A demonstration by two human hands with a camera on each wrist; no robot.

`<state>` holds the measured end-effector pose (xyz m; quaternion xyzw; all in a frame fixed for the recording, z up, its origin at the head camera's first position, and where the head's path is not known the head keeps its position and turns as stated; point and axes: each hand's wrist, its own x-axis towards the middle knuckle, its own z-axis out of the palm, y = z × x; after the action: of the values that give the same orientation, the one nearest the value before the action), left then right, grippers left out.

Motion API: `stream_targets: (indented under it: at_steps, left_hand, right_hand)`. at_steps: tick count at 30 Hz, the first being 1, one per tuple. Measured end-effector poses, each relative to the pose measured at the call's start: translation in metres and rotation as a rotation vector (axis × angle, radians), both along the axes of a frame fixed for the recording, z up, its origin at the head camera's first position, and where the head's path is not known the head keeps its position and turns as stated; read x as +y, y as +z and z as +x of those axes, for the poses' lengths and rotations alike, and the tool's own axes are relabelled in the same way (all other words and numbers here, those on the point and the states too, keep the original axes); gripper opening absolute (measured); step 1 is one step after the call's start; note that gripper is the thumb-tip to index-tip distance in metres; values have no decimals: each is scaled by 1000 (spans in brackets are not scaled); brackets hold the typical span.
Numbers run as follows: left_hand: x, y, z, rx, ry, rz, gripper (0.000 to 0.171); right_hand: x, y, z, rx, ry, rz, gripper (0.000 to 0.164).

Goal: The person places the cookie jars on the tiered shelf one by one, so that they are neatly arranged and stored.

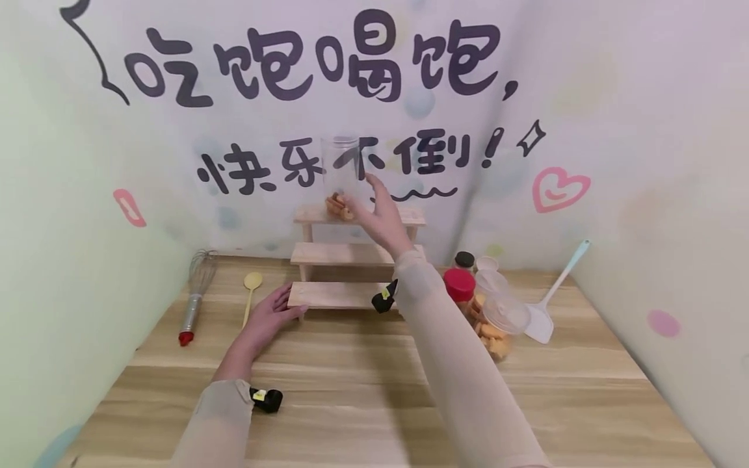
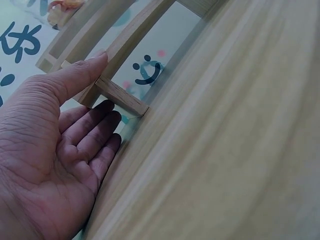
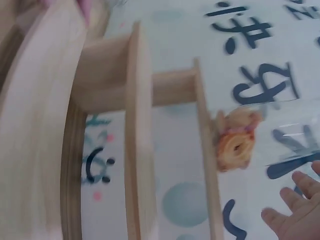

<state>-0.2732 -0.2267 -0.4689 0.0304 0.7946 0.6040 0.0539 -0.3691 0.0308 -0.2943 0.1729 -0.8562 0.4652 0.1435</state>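
Note:
A clear lidless jar (image 1: 339, 162) with a few ring-shaped cookies (image 3: 236, 149) at its bottom stands upright at the left of the top step of a three-step wooden shelf (image 1: 351, 254). Just right of the jar is my right hand (image 1: 383, 218), its fingers spread and holding nothing. The right wrist view shows those fingertips at the lower right, apart from the cookies. Down at the left end of the lowest step, my left hand (image 1: 272, 315) holds the shelf. Its thumb (image 2: 82, 75) lies along the board's top corner and the other fingers bend beside the leg.
A whisk (image 1: 196, 296) and a yellow spoon (image 1: 251, 286) lie on the left. To the right stand a red-lidded jar (image 1: 459, 286), a black-lidded jar (image 1: 465, 260), clear containers (image 1: 506, 313) with cookies, and a white spatula (image 1: 541, 322). Printed walls enclose the wooden table (image 1: 328, 416).

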Motion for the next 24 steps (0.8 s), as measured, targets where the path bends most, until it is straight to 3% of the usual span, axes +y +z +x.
stream_targets:
  at_steps: [5,10,13,17,20,24]
  left_hand:
    - [-5,3,2,-3,14,15,95]
    - [1,1,4,-9,-2,22,95]
    - [4,-1,6,-23,5,8,97]
    - [3,0,7,-6,5,-1,97]
    - [3,9,11,3,-11,0,95]
    - [5,12,10,-9,-19,5,95]
  right_hand:
    - [6,-5,29,83,81,-47,61]
    - [32,-32,64,142,95,-129,52]
    - [52,-49,79,112,90,-154,51]
    - [73,-55,85,99,73,-125,50]
    - [90,-51,85,137,61,-77,49]
    - [112,-44,89,163,55,-29,46]
